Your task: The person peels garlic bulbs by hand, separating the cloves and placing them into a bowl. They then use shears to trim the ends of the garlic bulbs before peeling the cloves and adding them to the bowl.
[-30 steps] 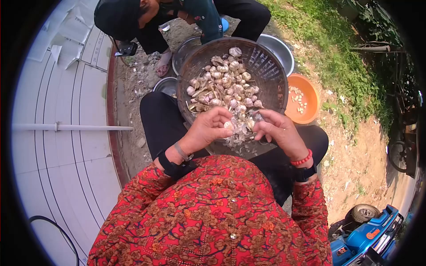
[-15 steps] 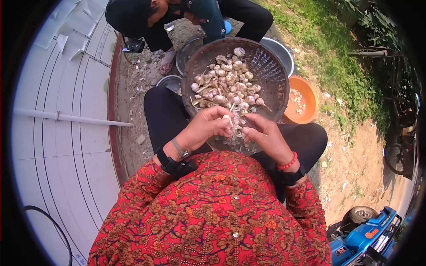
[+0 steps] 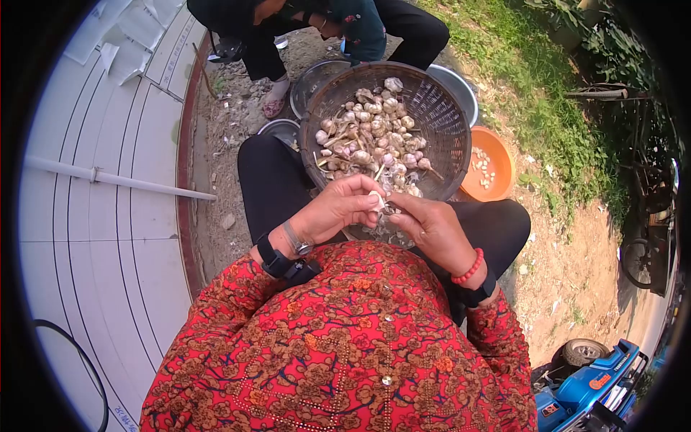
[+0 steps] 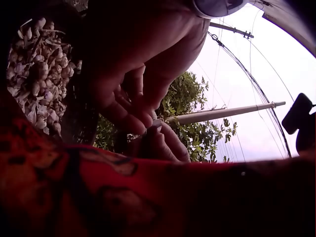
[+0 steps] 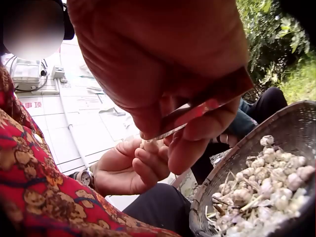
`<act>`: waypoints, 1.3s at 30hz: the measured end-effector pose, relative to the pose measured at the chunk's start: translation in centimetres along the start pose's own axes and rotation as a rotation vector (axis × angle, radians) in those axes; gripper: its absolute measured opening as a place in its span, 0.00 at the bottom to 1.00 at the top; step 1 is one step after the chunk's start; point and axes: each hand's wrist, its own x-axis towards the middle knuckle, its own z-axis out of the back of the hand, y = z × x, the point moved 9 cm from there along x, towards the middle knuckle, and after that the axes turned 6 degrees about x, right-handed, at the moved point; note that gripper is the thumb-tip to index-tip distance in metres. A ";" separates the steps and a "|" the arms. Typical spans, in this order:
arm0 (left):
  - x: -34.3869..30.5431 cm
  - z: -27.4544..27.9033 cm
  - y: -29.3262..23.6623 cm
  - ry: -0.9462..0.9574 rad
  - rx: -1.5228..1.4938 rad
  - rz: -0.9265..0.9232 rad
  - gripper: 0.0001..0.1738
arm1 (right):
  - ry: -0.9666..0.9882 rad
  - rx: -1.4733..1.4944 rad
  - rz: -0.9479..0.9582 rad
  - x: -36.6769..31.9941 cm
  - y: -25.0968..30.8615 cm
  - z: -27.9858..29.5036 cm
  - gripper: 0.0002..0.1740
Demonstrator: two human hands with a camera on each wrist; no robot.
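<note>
In the head view my left hand [image 3: 332,210] pinches a pale garlic clove [image 3: 376,202] between thumb and fingers. My right hand [image 3: 437,232] meets it from the other side, fingertips right at the clove. The right wrist view shows a small flat-bladed knife [image 5: 200,111] gripped in the right fingers, its thin edge reaching to the clove. Both hands are over the near rim of a dark woven basket [image 3: 311,155]. Whole garlic bulbs [image 3: 378,128] with dry stalks are heaped inside it. Loose papery skins lie below the fingers, partly hidden by them.
An orange basin [image 3: 508,162] with peeled cloves [image 3: 483,173] stands right of the basket. Metal basins [image 3: 461,85] sit around its far side. Another person [image 3: 363,29] bends over opposite. A white panelled wall [image 3: 108,209] runs along the left; a blue vehicle [image 3: 590,378] is at lower right.
My hands have come together at the clove, the right moving inward to the left. The clove sits more plainly between the left fingers. The head view has shifted a little.
</note>
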 end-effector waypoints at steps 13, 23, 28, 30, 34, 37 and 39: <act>0.0 -1.1 0.4 0.063 0.040 0.060 0.11 | 0.128 -0.009 0.063 0.0 0.1 0.0 0.12; 0.6 0.6 -1.5 -0.161 0.257 -0.120 0.17 | 0.085 0.557 -0.385 -0.7 -5.1 -0.8 0.14; 0.5 -0.6 -2.8 -0.159 0.483 -0.358 0.18 | 0.061 0.673 -0.421 -0.1 -4.1 -0.9 0.13; 0.7 -0.8 -2.3 -0.118 0.372 -0.293 0.17 | 0.089 0.688 -0.417 0.0 -4.2 -1.6 0.12; 0.6 -0.9 -2.1 -0.045 0.272 -0.252 0.16 | 0.114 0.691 -0.437 0.2 -3.5 -1.7 0.12; 0.3 -0.7 -2.0 -0.057 0.235 -0.201 0.15 | 0.139 0.724 -0.417 0.1 -3.3 -1.8 0.12; 0.3 -0.3 -1.8 -0.069 0.220 -0.181 0.15 | 0.139 0.737 -0.420 0.0 -3.5 -1.8 0.12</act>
